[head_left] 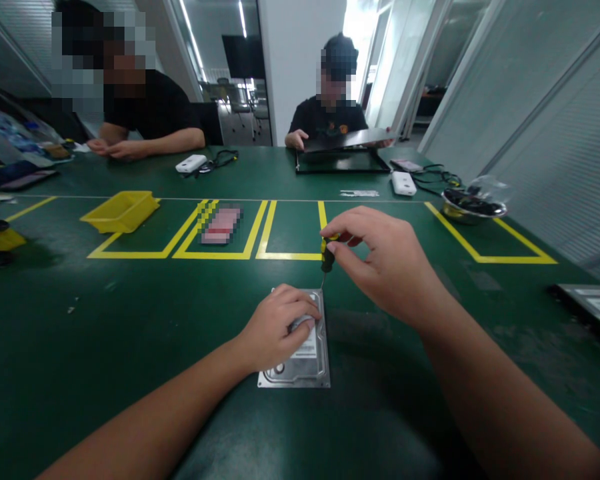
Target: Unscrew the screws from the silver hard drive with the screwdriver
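Note:
A silver hard drive [295, 371] lies flat on the green table in front of me, its white label partly covered. My left hand [283, 327] rests across its upper half, fingers bent and pressed onto the casing. Above the drive's far right corner, my right hand [375, 257] pinches a small yellow-and-black screwdriver [327, 259] by the handle. The screwdriver stands nearly upright, and its thin shaft reaches down to that corner. Whether the tip sits in a screw is too small to tell.
Yellow tape boxes mark the table beyond my hands. A yellow bin [121, 212], a pink phone-like slab [221, 225] and a metal bowl [473, 207] of dark parts stand there. At right lies another drive-like device [593, 307]. Across the table sit two people, one holding a dark panel [350, 140].

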Demonstrator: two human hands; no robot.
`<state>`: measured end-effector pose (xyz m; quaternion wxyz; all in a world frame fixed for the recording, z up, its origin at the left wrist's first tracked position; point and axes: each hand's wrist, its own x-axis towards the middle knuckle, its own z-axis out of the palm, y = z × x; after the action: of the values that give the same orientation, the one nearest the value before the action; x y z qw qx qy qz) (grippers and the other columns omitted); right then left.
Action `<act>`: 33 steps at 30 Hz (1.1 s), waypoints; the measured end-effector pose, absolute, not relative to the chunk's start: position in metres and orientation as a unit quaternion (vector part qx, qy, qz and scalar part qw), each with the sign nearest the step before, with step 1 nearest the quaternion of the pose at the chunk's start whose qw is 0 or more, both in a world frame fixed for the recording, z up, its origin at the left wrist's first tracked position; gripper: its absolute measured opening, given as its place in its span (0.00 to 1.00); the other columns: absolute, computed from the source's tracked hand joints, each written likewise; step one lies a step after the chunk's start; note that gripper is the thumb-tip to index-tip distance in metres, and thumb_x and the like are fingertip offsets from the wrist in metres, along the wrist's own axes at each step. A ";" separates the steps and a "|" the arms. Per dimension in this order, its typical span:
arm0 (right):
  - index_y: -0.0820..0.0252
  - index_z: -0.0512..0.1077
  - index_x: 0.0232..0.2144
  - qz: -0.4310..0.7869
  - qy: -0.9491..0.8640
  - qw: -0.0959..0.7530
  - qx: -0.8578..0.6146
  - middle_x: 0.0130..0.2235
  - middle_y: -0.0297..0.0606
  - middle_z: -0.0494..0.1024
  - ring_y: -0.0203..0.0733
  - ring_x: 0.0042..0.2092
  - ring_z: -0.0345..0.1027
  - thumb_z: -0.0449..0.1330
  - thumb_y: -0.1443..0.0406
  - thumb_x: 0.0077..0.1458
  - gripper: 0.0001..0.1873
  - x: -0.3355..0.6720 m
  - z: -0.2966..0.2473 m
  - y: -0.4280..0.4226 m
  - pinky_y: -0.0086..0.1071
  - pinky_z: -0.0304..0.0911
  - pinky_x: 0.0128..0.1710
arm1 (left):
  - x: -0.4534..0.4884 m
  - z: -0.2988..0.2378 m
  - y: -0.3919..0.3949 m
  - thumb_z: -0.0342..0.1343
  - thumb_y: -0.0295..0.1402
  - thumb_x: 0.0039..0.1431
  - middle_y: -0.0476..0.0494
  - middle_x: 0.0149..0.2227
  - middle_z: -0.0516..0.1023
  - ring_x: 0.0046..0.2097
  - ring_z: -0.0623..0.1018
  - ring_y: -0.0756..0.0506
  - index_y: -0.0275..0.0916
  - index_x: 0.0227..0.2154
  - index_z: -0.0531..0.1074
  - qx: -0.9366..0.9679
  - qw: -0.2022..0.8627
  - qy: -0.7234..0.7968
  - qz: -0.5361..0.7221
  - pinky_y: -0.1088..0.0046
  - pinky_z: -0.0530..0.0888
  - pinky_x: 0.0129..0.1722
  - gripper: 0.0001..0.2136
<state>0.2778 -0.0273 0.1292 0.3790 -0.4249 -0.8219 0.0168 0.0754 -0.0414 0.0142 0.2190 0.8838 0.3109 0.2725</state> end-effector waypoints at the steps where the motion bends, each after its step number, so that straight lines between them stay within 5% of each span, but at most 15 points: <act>1: 0.60 0.76 0.36 0.019 -0.822 0.380 -0.424 0.38 0.37 0.79 0.40 0.38 0.71 0.59 0.73 0.54 0.08 0.278 0.129 -0.027 0.33 0.65 0.38 | 0.076 0.014 -0.041 0.52 0.27 0.62 0.46 0.45 0.77 0.48 0.72 0.43 0.41 0.42 0.76 0.884 0.218 0.311 0.272 0.62 0.67 0.50 0.09; 11: 0.61 0.77 0.32 0.017 -0.817 0.385 -0.428 0.35 0.38 0.76 0.40 0.38 0.70 0.63 0.70 0.54 0.03 0.276 0.129 -0.027 0.33 0.65 0.39 | 0.075 0.015 -0.040 0.52 0.27 0.62 0.46 0.46 0.77 0.48 0.72 0.43 0.41 0.42 0.76 0.885 0.218 0.308 0.274 0.62 0.67 0.50 0.10; 33: 0.60 0.75 0.36 0.022 -0.821 0.387 -0.418 0.38 0.37 0.79 0.40 0.39 0.72 0.59 0.73 0.54 0.08 0.277 0.127 -0.027 0.34 0.66 0.41 | 0.075 0.014 -0.042 0.52 0.28 0.62 0.45 0.46 0.77 0.48 0.72 0.42 0.41 0.42 0.76 0.883 0.219 0.312 0.273 0.61 0.68 0.50 0.10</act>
<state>0.2768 -0.0265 0.1274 0.3872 -0.4182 -0.8214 0.0219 0.0755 -0.0416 0.0144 0.2186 0.8833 0.3119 0.2732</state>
